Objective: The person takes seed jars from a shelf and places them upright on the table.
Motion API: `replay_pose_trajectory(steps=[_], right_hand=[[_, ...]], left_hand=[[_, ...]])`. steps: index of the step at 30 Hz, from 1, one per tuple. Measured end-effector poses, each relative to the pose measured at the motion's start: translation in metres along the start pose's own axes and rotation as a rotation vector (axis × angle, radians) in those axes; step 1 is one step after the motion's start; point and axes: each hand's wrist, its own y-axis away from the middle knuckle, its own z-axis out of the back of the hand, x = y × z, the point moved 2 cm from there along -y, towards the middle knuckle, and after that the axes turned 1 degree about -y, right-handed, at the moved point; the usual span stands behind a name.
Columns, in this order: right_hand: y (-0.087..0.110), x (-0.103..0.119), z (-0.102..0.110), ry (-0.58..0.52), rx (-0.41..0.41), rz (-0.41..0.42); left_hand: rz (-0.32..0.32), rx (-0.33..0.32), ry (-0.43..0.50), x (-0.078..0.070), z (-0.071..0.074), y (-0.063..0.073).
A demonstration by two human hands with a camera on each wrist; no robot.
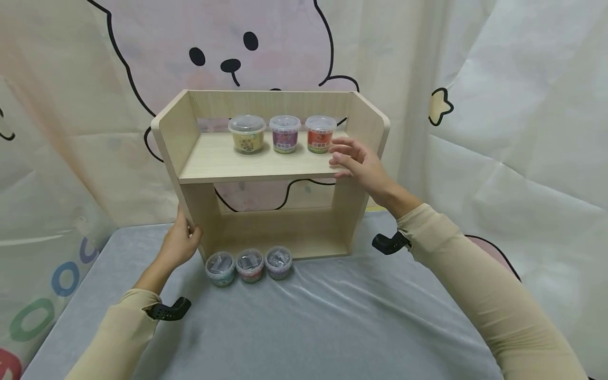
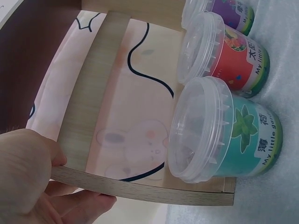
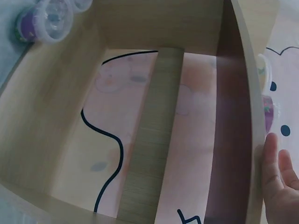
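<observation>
A small wooden shelf unit [image 1: 218, 171] with two levels stands on the table. My left hand [image 1: 179, 243] grips its left side panel; in the left wrist view the thumb [image 2: 56, 151] lies inside the panel and the fingers outside. On the upper level a yellow tub [image 1: 248, 141], a purple tub [image 1: 285, 140] and a red tub [image 1: 319, 140] with clear lids stand in a row. My right hand [image 1: 363, 169] is just right of the red tub, fingers loosely bent and spread. Whether a fingertip touches that tub I cannot tell.
Before the unit's lower left front, a teal tub [image 2: 250, 135], a red-labelled tub [image 2: 240, 60] and another purple tub [image 2: 229, 14] stand in a row on the grey-blue tablecloth [image 1: 323, 322]. A printed curtain [image 1: 513, 132] hangs behind and at the sides.
</observation>
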Motion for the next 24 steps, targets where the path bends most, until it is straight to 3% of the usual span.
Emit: replay_pose_trajectory(steps=[9,14,21,24], right_hand=[[-0.017,0.010,0.006,-0.023,-0.082,-0.004],[-0.028,0.007,0.009,-0.020,-0.138,-0.022],[-0.046,-0.002,0.009,-0.011,-0.282,-0.047],[-0.053,-0.004,0.007,-0.027,-0.292,-0.084]], left_hand=[[0.007,-0.006,-0.014,-0.001,0.000,0.000],[0.010,-0.002,-0.015,-0.001,0.000,0.000],[0.007,-0.018,-0.017,0.000,-0.001,0.000],[0.002,-0.020,-0.017,0.001,-0.001,0.001]])
